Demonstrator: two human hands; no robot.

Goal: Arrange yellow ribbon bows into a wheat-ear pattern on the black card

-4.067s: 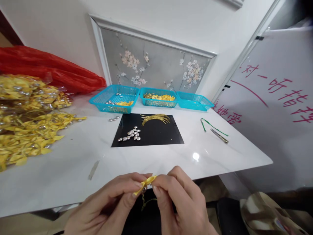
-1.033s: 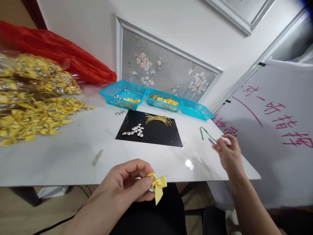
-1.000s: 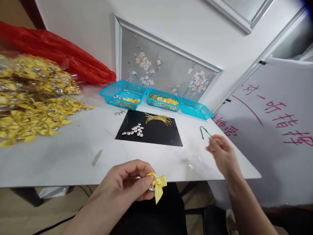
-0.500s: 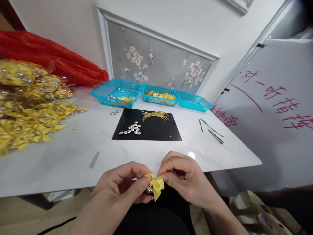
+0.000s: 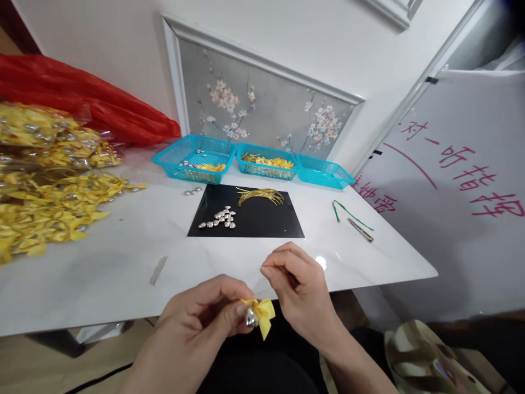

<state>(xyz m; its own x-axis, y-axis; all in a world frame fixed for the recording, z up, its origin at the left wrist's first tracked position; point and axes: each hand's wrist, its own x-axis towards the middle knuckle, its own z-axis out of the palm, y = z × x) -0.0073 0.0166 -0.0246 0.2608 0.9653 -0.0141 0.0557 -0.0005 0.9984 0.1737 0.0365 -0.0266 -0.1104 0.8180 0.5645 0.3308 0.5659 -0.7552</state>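
Left hand (image 5: 200,317): low and left of centre, back of the hand towards us, thumb and forefinger pinched on the yellow bow (image 5: 264,312). We find the bow just beyond the thumb tip, in front of the table (image 5: 229,262) edge, with a silver bead (image 5: 251,318) beside its knot.

Right hand (image 5: 301,290): raised just above and right of the bow, apart from it, wrist bent inward, fingers curled, thumb and forefinger tips brought together; we cannot tell whether anything thin lies between them.

Changes: half a second ago we had the right fingertips at the bow; they now stand higher and clear of it. We also see the bead less covered.
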